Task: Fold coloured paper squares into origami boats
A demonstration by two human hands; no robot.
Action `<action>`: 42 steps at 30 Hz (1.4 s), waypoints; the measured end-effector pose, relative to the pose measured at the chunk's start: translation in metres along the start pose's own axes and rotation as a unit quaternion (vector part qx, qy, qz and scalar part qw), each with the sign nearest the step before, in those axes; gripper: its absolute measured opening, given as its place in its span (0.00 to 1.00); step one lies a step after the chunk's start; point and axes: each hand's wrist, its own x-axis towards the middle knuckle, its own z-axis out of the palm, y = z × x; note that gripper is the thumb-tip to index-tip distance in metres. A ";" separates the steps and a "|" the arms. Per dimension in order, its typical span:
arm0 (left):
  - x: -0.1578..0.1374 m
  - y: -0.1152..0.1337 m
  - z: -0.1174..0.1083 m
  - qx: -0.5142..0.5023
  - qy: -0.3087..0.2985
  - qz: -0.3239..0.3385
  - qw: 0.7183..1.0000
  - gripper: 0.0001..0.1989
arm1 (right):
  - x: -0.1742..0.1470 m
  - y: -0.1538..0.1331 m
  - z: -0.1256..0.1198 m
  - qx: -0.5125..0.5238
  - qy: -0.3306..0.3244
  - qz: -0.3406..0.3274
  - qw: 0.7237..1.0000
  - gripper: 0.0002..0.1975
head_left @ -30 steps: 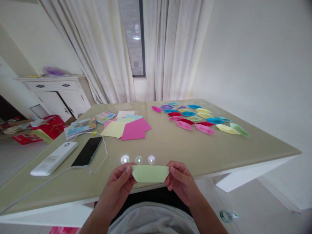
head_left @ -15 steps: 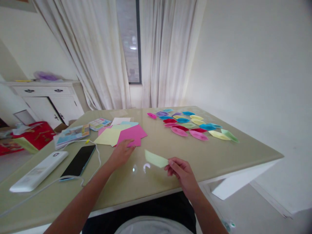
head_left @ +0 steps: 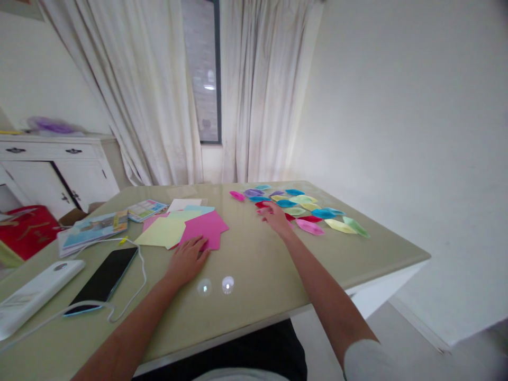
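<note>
Left grip [head_left: 188,261] rests loose on pink sheet [head_left: 204,227]; right grip [head_left: 265,210] over folded papers [head_left: 286,203], hold unclear; all likely light, easily creased, best pinched by edges

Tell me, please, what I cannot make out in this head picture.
Head view:
some folded papers: partly behind the right hand;
whether that hand holds one: blurred and small;
part of the pink sheet: under the left hand;
print on booklet: blurred;
left end of white cabinet: cut off by left edge.
</note>
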 end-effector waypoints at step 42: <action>0.003 -0.042 -0.037 0.089 0.075 -0.209 0.971 0.19 | -0.044 0.015 0.060 -0.307 -0.055 -0.154 0.938 0.15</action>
